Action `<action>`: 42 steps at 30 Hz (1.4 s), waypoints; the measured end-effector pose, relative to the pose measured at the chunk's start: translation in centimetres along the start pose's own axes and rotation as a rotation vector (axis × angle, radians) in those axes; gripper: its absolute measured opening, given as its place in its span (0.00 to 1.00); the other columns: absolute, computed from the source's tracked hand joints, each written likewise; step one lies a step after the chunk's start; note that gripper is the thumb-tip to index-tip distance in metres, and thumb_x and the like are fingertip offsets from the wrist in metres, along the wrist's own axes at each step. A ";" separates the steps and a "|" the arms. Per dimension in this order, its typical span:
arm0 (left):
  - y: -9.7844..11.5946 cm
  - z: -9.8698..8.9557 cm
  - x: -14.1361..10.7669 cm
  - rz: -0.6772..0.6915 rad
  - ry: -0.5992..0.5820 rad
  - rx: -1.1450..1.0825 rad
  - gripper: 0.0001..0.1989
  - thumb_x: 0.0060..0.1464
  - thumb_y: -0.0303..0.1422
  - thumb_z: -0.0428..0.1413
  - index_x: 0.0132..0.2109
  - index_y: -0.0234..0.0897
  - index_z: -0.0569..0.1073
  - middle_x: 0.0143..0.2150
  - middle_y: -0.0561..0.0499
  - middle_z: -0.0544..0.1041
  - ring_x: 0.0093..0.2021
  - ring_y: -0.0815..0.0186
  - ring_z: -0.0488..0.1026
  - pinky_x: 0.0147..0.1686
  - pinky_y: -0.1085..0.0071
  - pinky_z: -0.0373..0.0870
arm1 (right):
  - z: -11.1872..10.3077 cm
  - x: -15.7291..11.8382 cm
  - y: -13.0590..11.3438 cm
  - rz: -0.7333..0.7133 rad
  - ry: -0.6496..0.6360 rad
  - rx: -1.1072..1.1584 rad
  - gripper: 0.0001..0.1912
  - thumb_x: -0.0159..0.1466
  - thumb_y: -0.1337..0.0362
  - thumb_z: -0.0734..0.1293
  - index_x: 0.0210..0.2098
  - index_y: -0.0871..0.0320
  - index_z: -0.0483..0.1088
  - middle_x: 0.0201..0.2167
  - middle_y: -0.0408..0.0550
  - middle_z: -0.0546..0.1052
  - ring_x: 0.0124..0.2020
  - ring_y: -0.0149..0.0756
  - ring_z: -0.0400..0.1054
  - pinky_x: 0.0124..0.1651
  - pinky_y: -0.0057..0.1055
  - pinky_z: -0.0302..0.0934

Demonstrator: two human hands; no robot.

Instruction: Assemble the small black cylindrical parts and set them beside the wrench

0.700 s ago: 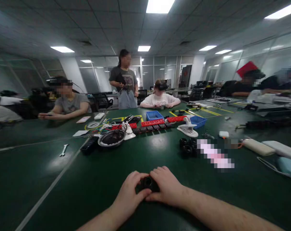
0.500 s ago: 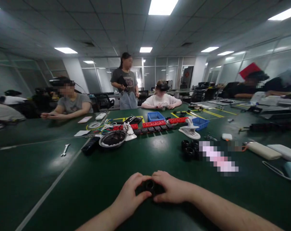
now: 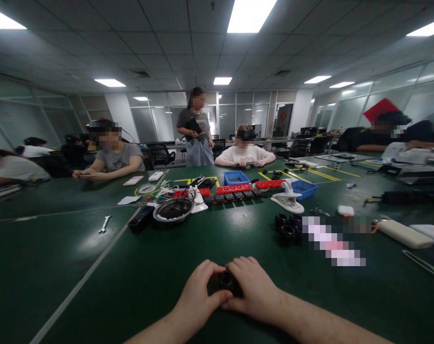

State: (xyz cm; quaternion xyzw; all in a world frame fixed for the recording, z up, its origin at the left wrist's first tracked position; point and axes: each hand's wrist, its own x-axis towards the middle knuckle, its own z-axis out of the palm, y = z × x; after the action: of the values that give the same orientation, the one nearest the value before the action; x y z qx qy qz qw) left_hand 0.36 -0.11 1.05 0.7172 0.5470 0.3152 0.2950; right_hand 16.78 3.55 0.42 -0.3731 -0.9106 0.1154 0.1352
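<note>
Close in front of me, both hands are closed around a small black round part with a hole in its middle (image 3: 226, 280). My left hand (image 3: 199, 289) grips it from the left, thumb at the near side and fingers at the far side. From the right, my right hand (image 3: 254, 286) holds the same part, its fingers curled over it and thumb at the near edge. The fingertips of the two hands nearly meet, and much of the part is hidden between them. Several similar black round parts (image 3: 287, 232) stand together on the green table (image 3: 159, 282), ahead and to the right.
Ahead lie a silver bowl (image 3: 173, 217), a black handheld device (image 3: 141, 218), red strips (image 3: 233, 188), blue trays (image 3: 236, 177) and a white clamp stand (image 3: 288, 203). A wrench (image 3: 105, 224) lies left. Several people sit around; one person (image 3: 195, 126) stands opposite.
The view has tilted up slightly and turned a little left. My right hand has rolled further over the black part, which stays held between both hands.
</note>
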 end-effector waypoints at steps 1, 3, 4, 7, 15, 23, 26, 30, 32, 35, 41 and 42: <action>0.0 -0.1 0.0 0.021 -0.018 -0.013 0.11 0.43 0.30 0.58 0.38 0.37 0.70 0.35 0.52 0.68 0.38 0.64 0.65 0.38 0.71 0.61 | -0.3 0.0 0.2 -0.018 -0.016 0.039 0.24 0.47 0.50 0.69 0.37 0.59 0.66 0.35 0.47 0.68 0.36 0.39 0.59 0.40 0.36 0.52; 0.0 -0.4 0.1 0.053 -0.059 -0.036 0.12 0.45 0.31 0.57 0.40 0.38 0.70 0.36 0.52 0.68 0.38 0.65 0.65 0.38 0.71 0.61 | -0.8 0.0 0.8 -0.064 -0.086 0.133 0.22 0.48 0.54 0.69 0.39 0.58 0.66 0.36 0.47 0.67 0.37 0.38 0.59 0.41 0.34 0.53; -0.1 -0.6 0.1 0.063 -0.078 -0.041 0.12 0.46 0.31 0.56 0.41 0.39 0.70 0.36 0.52 0.68 0.38 0.65 0.65 0.38 0.71 0.61 | -1.0 0.1 1.2 -0.088 -0.129 0.177 0.20 0.49 0.56 0.69 0.39 0.58 0.66 0.35 0.46 0.67 0.37 0.36 0.59 0.41 0.32 0.54; -0.2 -0.8 0.2 0.080 -0.117 -0.051 0.14 0.46 0.30 0.56 0.43 0.40 0.70 0.37 0.52 0.69 0.39 0.65 0.65 0.38 0.71 0.61 | -1.3 0.5 2.4 -0.144 -0.203 0.264 0.14 0.50 0.62 0.69 0.36 0.59 0.67 0.33 0.44 0.67 0.36 0.33 0.60 0.39 0.28 0.54; -0.2 0.0 0.1 -0.014 -0.007 0.005 0.11 0.40 0.30 0.60 0.35 0.37 0.71 0.34 0.53 0.68 0.36 0.64 0.66 0.35 0.71 0.61 | 0.2 0.7 1.2 0.001 -0.071 0.073 0.19 0.46 0.50 0.69 0.27 0.60 0.67 0.25 0.43 0.69 0.28 0.33 0.60 0.30 0.27 0.51; 0.0 0.2 0.0 0.010 0.011 0.002 0.11 0.42 0.29 0.58 0.37 0.37 0.70 0.35 0.51 0.69 0.38 0.64 0.65 0.39 0.70 0.62 | 0.1 0.1 0.0 0.059 0.028 -0.019 0.22 0.48 0.49 0.67 0.34 0.59 0.66 0.32 0.48 0.69 0.35 0.39 0.61 0.38 0.34 0.52; -0.2 -0.1 0.1 0.069 -0.043 -0.037 0.12 0.46 0.29 0.56 0.41 0.39 0.69 0.38 0.50 0.70 0.40 0.64 0.65 0.41 0.69 0.62 | -0.6 0.2 1.0 -0.043 -0.039 0.112 0.24 0.47 0.51 0.69 0.39 0.58 0.65 0.36 0.46 0.68 0.38 0.38 0.60 0.40 0.33 0.53; -0.3 -0.5 0.2 0.094 -0.094 -0.045 0.14 0.48 0.29 0.55 0.44 0.41 0.69 0.40 0.50 0.70 0.41 0.64 0.65 0.41 0.69 0.62 | -1.3 0.6 2.3 -0.128 -0.164 0.214 0.17 0.50 0.58 0.69 0.37 0.58 0.67 0.34 0.44 0.68 0.37 0.34 0.60 0.40 0.29 0.54; -0.2 -0.5 0.2 0.091 -0.104 -0.043 0.14 0.47 0.29 0.55 0.43 0.41 0.70 0.39 0.50 0.70 0.41 0.64 0.66 0.41 0.70 0.62 | -1.2 0.8 2.5 -0.109 -0.168 0.216 0.16 0.48 0.58 0.70 0.33 0.59 0.67 0.32 0.43 0.68 0.35 0.33 0.60 0.37 0.27 0.54; 0.0 -0.4 0.1 0.072 -0.083 -0.033 0.12 0.45 0.30 0.57 0.41 0.39 0.71 0.38 0.51 0.70 0.40 0.64 0.66 0.40 0.70 0.62 | -0.7 0.8 2.0 -0.034 -0.136 0.137 0.20 0.44 0.52 0.71 0.28 0.60 0.66 0.27 0.43 0.68 0.30 0.33 0.60 0.31 0.27 0.52; 0.2 0.1 -0.1 0.009 -0.022 0.016 0.10 0.44 0.31 0.57 0.37 0.38 0.71 0.35 0.51 0.70 0.38 0.62 0.66 0.38 0.69 0.62 | 0.6 0.3 0.4 0.052 -0.026 -0.029 0.25 0.45 0.44 0.68 0.30 0.60 0.66 0.28 0.47 0.70 0.30 0.37 0.62 0.34 0.32 0.52; 0.2 0.1 -0.1 0.019 -0.020 0.012 0.10 0.44 0.31 0.57 0.37 0.38 0.71 0.36 0.51 0.70 0.38 0.62 0.66 0.38 0.69 0.62 | 0.7 0.2 0.3 0.054 -0.013 -0.037 0.26 0.46 0.43 0.67 0.30 0.60 0.66 0.28 0.47 0.70 0.31 0.38 0.62 0.35 0.33 0.52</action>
State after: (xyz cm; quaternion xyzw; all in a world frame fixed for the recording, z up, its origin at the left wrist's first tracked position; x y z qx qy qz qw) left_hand 0.51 -0.26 1.14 0.7270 0.5393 0.3077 0.2933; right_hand 16.61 3.84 -0.26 -0.3991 -0.9031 0.1045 0.1194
